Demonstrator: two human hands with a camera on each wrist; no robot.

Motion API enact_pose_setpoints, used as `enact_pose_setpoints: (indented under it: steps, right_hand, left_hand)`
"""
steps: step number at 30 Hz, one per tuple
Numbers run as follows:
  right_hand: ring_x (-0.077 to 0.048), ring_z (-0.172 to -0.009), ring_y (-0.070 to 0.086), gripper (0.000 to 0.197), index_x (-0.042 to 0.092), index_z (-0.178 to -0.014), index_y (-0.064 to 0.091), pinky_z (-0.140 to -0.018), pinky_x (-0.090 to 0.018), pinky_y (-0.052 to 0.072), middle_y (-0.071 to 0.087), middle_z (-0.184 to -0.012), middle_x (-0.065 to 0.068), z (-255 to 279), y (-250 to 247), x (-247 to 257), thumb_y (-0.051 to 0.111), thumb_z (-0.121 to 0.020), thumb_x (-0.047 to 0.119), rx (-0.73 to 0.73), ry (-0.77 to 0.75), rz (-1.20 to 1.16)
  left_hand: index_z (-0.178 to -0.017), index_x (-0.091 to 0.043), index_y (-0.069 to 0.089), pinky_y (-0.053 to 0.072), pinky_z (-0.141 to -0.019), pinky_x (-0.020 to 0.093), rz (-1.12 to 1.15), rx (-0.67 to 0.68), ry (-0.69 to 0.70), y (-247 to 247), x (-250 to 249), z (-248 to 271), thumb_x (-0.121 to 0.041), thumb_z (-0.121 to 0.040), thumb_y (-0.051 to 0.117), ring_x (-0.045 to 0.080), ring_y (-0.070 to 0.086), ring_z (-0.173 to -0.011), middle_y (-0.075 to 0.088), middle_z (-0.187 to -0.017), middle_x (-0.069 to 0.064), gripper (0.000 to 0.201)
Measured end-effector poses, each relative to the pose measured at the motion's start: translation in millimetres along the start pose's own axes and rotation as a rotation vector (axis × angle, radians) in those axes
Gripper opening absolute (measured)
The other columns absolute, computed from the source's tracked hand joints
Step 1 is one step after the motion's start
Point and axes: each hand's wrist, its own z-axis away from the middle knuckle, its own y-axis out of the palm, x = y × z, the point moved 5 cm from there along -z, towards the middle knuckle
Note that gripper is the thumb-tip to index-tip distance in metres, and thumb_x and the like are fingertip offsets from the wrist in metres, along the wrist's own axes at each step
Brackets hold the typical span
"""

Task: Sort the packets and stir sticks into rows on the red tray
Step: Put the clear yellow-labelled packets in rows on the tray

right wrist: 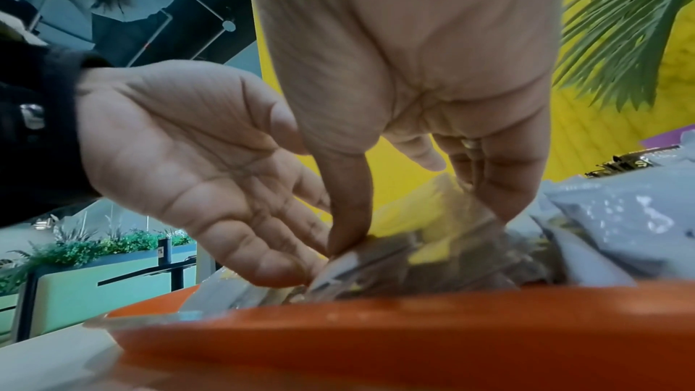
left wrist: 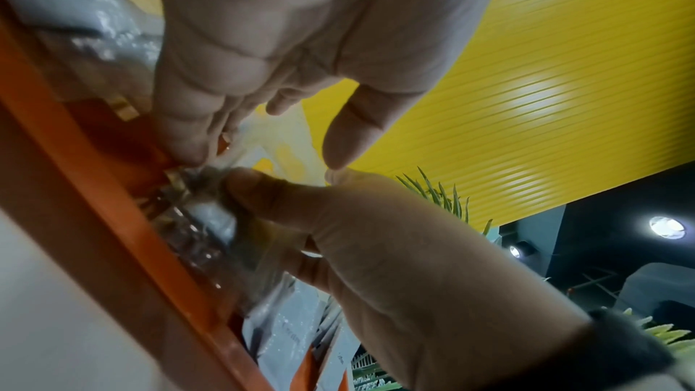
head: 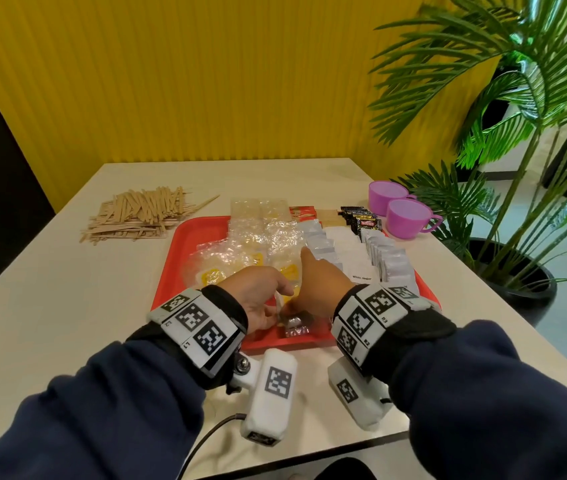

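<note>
The red tray (head: 171,271) holds clear packets with yellow contents (head: 240,258) on its left half. Rows of grey and white packets (head: 348,258) fill its right half, with black packets (head: 361,218) at the far end. Both hands meet at the tray's near edge over one clear packet (head: 296,323). My right hand (right wrist: 425,231) pinches this packet (right wrist: 432,251) between thumb and fingers. My left hand (right wrist: 286,272) has its palm up and its fingers relaxed, with the tips touching the packet's edge. The wooden stir sticks (head: 136,216) lie in a loose pile on the table, left of the tray.
Two purple cups (head: 407,218) stand at the table's right edge beyond the tray. A potted palm (head: 517,98) leans in from the right. A yellow ribbed wall backs the table. Brown packets (head: 313,213) lie just past the tray's far rim.
</note>
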Motion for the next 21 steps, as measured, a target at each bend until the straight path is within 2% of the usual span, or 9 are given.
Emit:
enact_pose_setpoints:
  steps: [5, 8, 10, 13, 15, 18, 19, 20, 21]
  right_hand:
    - [-0.031, -0.113, 0.053, 0.100, 0.005, -0.145, 0.008, -0.074, -0.029, 0.038, 0.047, -0.129, -0.019, 4, 3, -4, 0.074, -0.077, 0.035, 0.014, -0.014, 0.042]
    - [-0.030, -0.113, 0.053, 0.106, 0.003, -0.146, 0.002, -0.074, -0.029, 0.039, 0.050, -0.127, -0.018, 9, 7, -5, 0.076, -0.075, 0.030, 0.058, -0.019, 0.067]
    - [-0.030, -0.110, 0.055, 0.108, 0.003, -0.147, -0.001, -0.071, -0.029, 0.040, 0.053, -0.122, -0.017, 11, 8, -5, 0.077, -0.074, 0.026, 0.060, -0.013, 0.075]
    - [-0.029, -0.109, 0.056, 0.101, 0.002, -0.147, -0.008, -0.072, -0.029, 0.041, 0.055, -0.122, -0.017, 8, 6, -4, 0.068, -0.082, 0.016, 0.026, -0.005, 0.090]
    - [-0.029, -0.110, 0.056, 0.097, 0.002, -0.146, -0.013, -0.074, -0.029, 0.042, 0.056, -0.122, -0.018, 7, 4, -2, 0.062, -0.086, 0.012, 0.021, -0.005, 0.084]
    - [-0.029, -0.108, 0.057, 0.094, 0.003, -0.146, -0.015, -0.070, -0.027, 0.039, 0.057, -0.121, -0.019, 7, -1, 0, 0.058, -0.087, 0.009, -0.004, -0.002, 0.043]
    - [-0.029, -0.108, 0.058, 0.096, 0.003, -0.146, -0.015, -0.067, -0.027, 0.039, 0.057, -0.120, -0.019, 7, -2, 0, 0.060, -0.086, 0.010, -0.001, -0.001, 0.029]
    - [-0.029, -0.108, 0.058, 0.101, 0.002, -0.146, -0.015, -0.065, -0.027, 0.040, 0.057, -0.121, -0.019, 7, -2, 0, 0.064, -0.084, 0.012, 0.015, 0.000, 0.019]
    - [-0.029, -0.109, 0.057, 0.108, 0.002, -0.146, -0.015, -0.065, -0.028, 0.041, 0.056, -0.123, -0.018, 8, -1, -1, 0.070, -0.081, 0.015, 0.039, 0.004, 0.009]
  left_hand:
    - [-0.119, -0.009, 0.047, 0.037, -0.056, 0.026, -0.004, 0.004, -0.015, 0, 3, -1, 0.007, -0.082, 0.046, 0.017, 0.047, -0.058, 0.048, -0.111, 0.014, 0.040]
    - [-0.105, -0.008, 0.049, 0.043, -0.077, 0.031, 0.007, -0.001, -0.020, 1, 2, -1, 0.008, -0.081, 0.048, 0.024, 0.054, -0.091, 0.046, -0.125, 0.016, 0.029]
    - [-0.101, -0.005, 0.051, 0.043, -0.083, 0.033, 0.024, -0.017, -0.026, 2, 2, -3, 0.008, -0.081, 0.049, 0.025, 0.051, -0.102, 0.045, -0.130, 0.017, 0.024]
    - [-0.118, -0.002, 0.048, 0.045, -0.089, 0.034, 0.033, -0.015, 0.001, 5, 2, -5, 0.008, -0.082, 0.048, 0.029, 0.051, -0.114, 0.035, -0.145, 0.018, 0.037]
    - [-0.131, 0.001, 0.041, 0.048, -0.090, 0.033, 0.054, -0.011, 0.025, 6, 0, -3, 0.008, -0.083, 0.046, 0.029, 0.051, -0.117, 0.043, -0.138, 0.017, 0.049]
    - [-0.122, -0.001, 0.046, 0.045, -0.095, 0.036, 0.087, 0.009, 0.041, 10, -7, 4, 0.009, -0.084, 0.044, 0.031, 0.037, -0.134, 0.030, -0.149, 0.017, 0.039]
    - [-0.125, -0.002, 0.044, 0.049, -0.087, 0.038, 0.092, 0.023, 0.040, 11, -8, 7, 0.009, -0.085, 0.043, 0.029, 0.044, -0.130, 0.023, -0.151, 0.017, 0.041]
    - [-0.132, -0.003, 0.038, 0.052, -0.071, 0.037, 0.103, 0.036, 0.027, 12, -7, 9, 0.009, -0.086, 0.042, 0.026, 0.063, -0.106, 0.022, -0.151, 0.018, 0.047]
    - [-0.137, -0.003, 0.032, 0.048, -0.059, 0.035, 0.107, 0.047, 0.016, 12, -6, 11, 0.008, -0.087, 0.041, 0.023, 0.070, -0.069, 0.023, -0.149, 0.020, 0.052]
